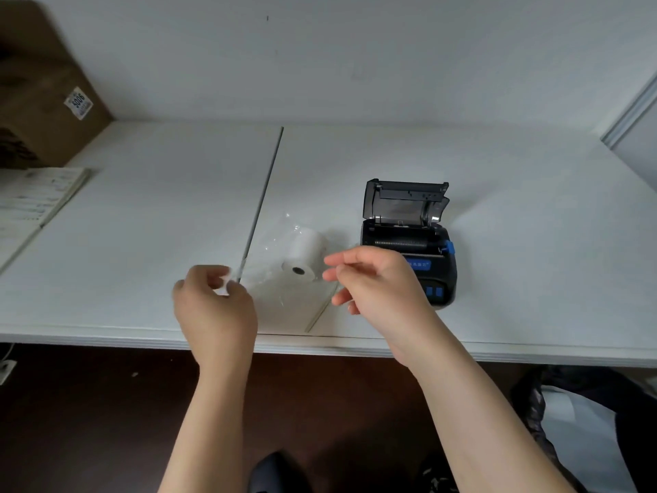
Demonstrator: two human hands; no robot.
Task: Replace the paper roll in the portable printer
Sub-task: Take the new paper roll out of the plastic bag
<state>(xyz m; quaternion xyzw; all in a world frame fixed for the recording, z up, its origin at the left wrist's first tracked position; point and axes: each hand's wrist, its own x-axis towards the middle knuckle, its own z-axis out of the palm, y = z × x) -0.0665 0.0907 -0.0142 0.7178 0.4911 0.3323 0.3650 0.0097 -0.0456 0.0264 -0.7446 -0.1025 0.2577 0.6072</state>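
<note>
Matt white paper roll (306, 254), crinkled glossy clear plastic wrap (273, 279) (at its 7 o'clock), black plastic printer (409, 240) with translucent smoky lid, smooth matt white table (142, 215), brown cardboard box (39, 97).

White sticker (78, 103) on cardboard box (42, 101) reading 9006, printer (409, 243) label too blurred

we see white table (142, 208) w/ centre seam | cardboard box (39, 112) far left corner, white label w/ number | printed paper sheets (32, 204) just in front of box | dark floor (89, 421) below
</note>
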